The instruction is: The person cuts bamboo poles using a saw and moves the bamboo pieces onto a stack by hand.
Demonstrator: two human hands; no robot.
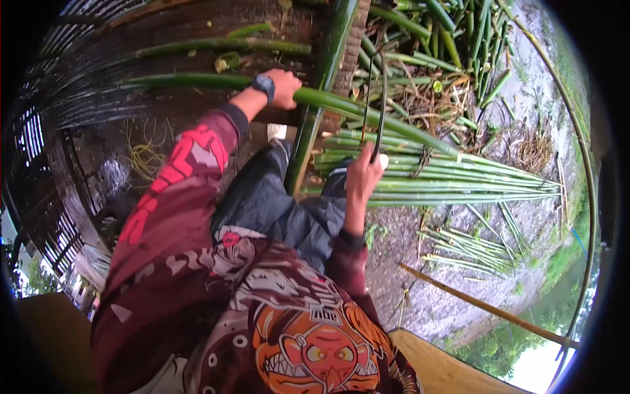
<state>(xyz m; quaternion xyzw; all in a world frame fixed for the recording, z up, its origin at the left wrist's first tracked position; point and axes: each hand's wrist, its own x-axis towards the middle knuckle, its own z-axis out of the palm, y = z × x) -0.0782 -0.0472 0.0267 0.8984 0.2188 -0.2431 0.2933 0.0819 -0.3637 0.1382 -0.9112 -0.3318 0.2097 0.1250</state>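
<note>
Head view: a glossy green bamboo pole [335, 103] — smooth, pale at its tip — passes under the clasping left grip [284, 89]; beyond, the right grip [363, 174] clutches a dark bow saw [383, 92].

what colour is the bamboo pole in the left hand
The bamboo pole is green, clearest in the head view.

head view | above the shirt [308, 322] | facing forward and down | left hand [283, 89], right hand [363, 174] near | ground [430, 310] farther

The maroon shirt [167, 289] bears a small lettered label [325, 314], not clearly readable.
</note>
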